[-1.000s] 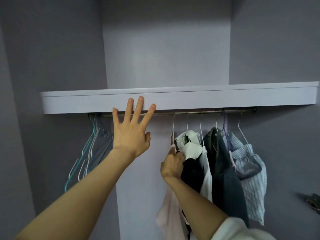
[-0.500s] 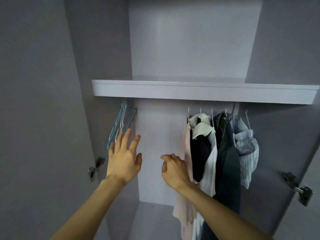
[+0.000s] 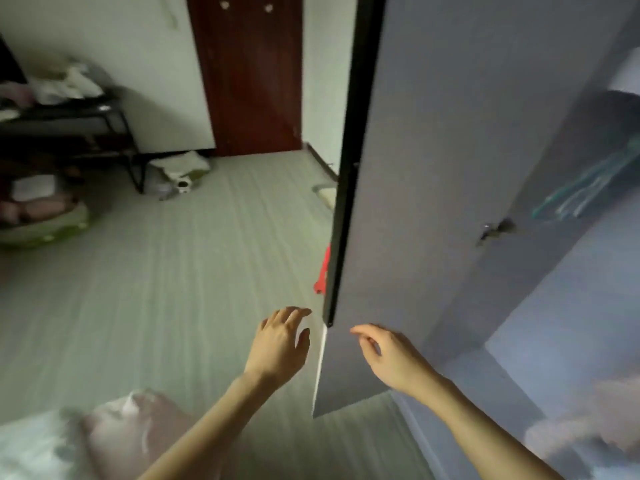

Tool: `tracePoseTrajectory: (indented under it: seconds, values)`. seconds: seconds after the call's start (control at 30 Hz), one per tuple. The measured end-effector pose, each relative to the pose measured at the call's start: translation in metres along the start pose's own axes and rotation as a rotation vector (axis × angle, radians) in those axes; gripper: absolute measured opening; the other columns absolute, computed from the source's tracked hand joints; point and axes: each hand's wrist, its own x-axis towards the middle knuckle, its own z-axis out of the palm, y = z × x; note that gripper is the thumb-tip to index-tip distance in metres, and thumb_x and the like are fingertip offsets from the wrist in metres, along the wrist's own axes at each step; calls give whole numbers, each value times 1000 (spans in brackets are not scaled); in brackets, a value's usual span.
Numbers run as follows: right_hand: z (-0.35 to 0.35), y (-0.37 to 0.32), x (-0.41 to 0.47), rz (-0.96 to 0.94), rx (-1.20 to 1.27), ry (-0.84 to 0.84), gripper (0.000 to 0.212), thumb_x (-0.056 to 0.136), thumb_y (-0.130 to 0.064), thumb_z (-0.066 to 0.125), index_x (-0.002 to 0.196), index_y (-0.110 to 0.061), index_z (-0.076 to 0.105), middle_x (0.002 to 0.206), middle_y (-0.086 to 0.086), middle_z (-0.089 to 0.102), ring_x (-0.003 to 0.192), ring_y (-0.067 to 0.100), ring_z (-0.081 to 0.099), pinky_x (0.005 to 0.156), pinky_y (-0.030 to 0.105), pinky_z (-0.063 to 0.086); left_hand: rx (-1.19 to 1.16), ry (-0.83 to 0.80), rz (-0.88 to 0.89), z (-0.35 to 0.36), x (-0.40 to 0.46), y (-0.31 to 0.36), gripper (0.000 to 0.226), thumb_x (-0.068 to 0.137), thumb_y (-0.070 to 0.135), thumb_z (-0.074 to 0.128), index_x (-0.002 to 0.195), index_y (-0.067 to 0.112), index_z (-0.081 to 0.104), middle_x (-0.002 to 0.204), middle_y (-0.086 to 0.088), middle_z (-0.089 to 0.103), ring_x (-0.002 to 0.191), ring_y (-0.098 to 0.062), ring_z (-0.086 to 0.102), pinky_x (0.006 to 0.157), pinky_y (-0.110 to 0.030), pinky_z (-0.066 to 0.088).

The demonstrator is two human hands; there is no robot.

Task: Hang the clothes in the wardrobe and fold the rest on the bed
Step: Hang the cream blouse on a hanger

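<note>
My left hand (image 3: 280, 344) hangs in the air over the floor with loose fingers and holds nothing. My right hand (image 3: 388, 358) is beside it, fingers relaxed, also empty, just in front of the open grey wardrobe door (image 3: 415, 168). Pink and white clothes (image 3: 128, 431) lie blurred at the lower left corner. Teal and white empty hangers (image 3: 588, 192) show inside the wardrobe at the far right. The hung clothes are out of view.
The door's dark edge (image 3: 346, 174) stands between my hands and the room. A red-brown room door (image 3: 249, 71) is at the back. A dark metal table (image 3: 69, 116) with things on it stands at left, bags below it. A red object (image 3: 322, 271) shows behind the door edge.
My view has swung left and down, away from the wardrobe rail toward the room floor. My right hand let go of the hung garments, and both hands dropped, empty.
</note>
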Motion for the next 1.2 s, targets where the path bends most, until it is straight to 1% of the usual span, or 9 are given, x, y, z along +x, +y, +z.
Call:
tracePoseTrajectory:
  seconds: [0.2, 0.37, 0.4, 0.43, 0.5, 0.67, 0.77, 1.03, 1.2]
  values:
    - [85, -116, 50, -400, 27, -350, 30, 97, -16, 43, 121, -17, 61, 118, 0, 64, 108, 19, 58, 89, 21, 37, 82, 266, -530, -64, -115, -87, 36, 94, 20, 51, 130, 17, 54, 132, 1, 55, 121, -20, 51, 100, -31, 36]
    - [154, -216, 45, -668, 60, -578, 30, 96, -14, 44, 120, -16, 62, 120, 1, 64, 110, 19, 58, 93, 25, 41, 133, 497, -862, -115, -219, -110, 35, 92, 13, 53, 127, 14, 57, 127, -4, 58, 117, -24, 54, 98, -37, 40]
    - [154, -220, 45, -672, 46, -595, 30, 96, -14, 44, 120, -16, 62, 120, 1, 64, 110, 18, 58, 94, 24, 40, 127, 534, -867, -115, -219, -111, 34, 92, 12, 53, 126, 12, 58, 127, -4, 58, 115, -24, 55, 97, -39, 41]
    - [186, -262, 28, -773, 51, -674, 30, 96, -14, 44, 119, -17, 63, 120, 2, 64, 110, 18, 58, 95, 25, 40, 153, 606, -981, -132, -268, -115, 34, 92, 11, 54, 125, 12, 58, 127, -5, 58, 114, -24, 56, 96, -40, 42]
    - [200, -282, 24, -796, 45, -713, 29, 96, -15, 45, 118, -18, 63, 118, 1, 64, 111, 18, 57, 97, 26, 39, 156, 655, -1033, -141, -287, -117, 34, 91, 10, 54, 125, 11, 58, 126, -5, 59, 112, -24, 57, 95, -39, 43]
    - [278, -390, -29, -1000, 5, -937, 30, 96, -14, 43, 118, -17, 63, 112, 0, 67, 104, 11, 60, 80, 11, 36, 176, 915, -1374, -175, -414, -143, 35, 91, 10, 54, 126, 10, 57, 126, -7, 58, 115, -24, 55, 96, -35, 42]
    - [327, -439, -55, -1065, -22, -1018, 30, 95, -14, 43, 117, -18, 64, 111, -1, 68, 100, 8, 60, 81, 13, 40, 127, 939, -1527, -184, -481, -167, 36, 93, 12, 52, 128, 10, 55, 129, -6, 56, 120, -22, 51, 99, -33, 40]
    - [480, -526, -105, -1194, -264, -1089, 37, 95, -16, 38, 129, -20, 54, 128, 1, 58, 115, 14, 54, 93, 25, 41, -50, 872, -1802, -186, -597, -253, 39, 97, 18, 43, 136, 16, 45, 137, -3, 47, 124, -20, 46, 98, -33, 41]
    - [614, -563, -134, -1501, -465, -975, 46, 93, -25, 43, 138, -23, 36, 133, 2, 46, 120, 24, 43, 92, 34, 41, -141, 841, -1957, -160, -653, -329, 45, 98, 23, 38, 142, 20, 34, 143, 0, 38, 122, -21, 45, 97, -38, 42]
